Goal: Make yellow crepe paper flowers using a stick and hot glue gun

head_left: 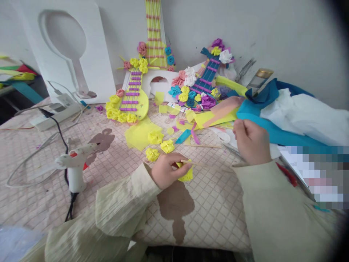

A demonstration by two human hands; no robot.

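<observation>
My left hand [170, 169] is closed in a pinch on a crumpled piece of yellow crepe paper [187, 175], low over the table. A thin wooden stick [191, 162] crosses at its thumb and fingertips; its right part is smeared by motion toward my right sleeve. Off to the right, my right hand [252, 140] is raised in a fist, and whatever its fingers hold, if anything, is hidden. Beside my left hand lie yellow paper flowers [167, 146], with flat yellow paper squares [137, 136] behind them.
A white glue gun [76, 169] stands at left, near a power strip [56, 112]. Paper-flowered toy guitars [133, 94] lean at the back, with a white board with a cut-out [105, 69] to their left. Blue fabric-like sheets [264, 120] and paper scraps [183, 136] lie around.
</observation>
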